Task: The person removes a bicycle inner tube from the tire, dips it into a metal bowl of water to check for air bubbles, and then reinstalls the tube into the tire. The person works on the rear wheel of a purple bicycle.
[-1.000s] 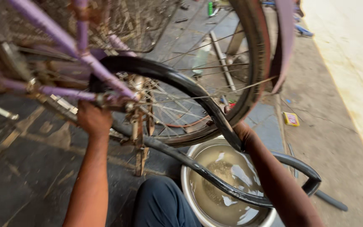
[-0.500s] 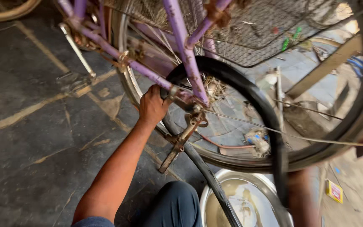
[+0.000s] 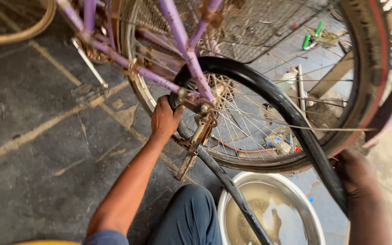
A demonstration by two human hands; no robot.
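I'm looking down at a purple-framed bicycle's rear wheel [image 3: 268,122], and everything here sits around that wheel. My left hand [image 3: 165,119] is closed around the black inner tube [image 3: 268,93] right at the hub side of the wheel, beside the purple frame stay [image 3: 183,45]. My right hand [image 3: 355,174] is at the wheel's lower right rim, fingers wrapped on the same tube where it drops away from the tyre. The tube arches over the spokes and its lower run trails down in front of the wheel, past a metal basin of murky water [image 3: 291,195] just below it. I judge the step in hand to be working the tube free around the axle; the next move calls for both hands feeding it steadily, without snagging it on the kickstand bracket [image 3: 195,140].
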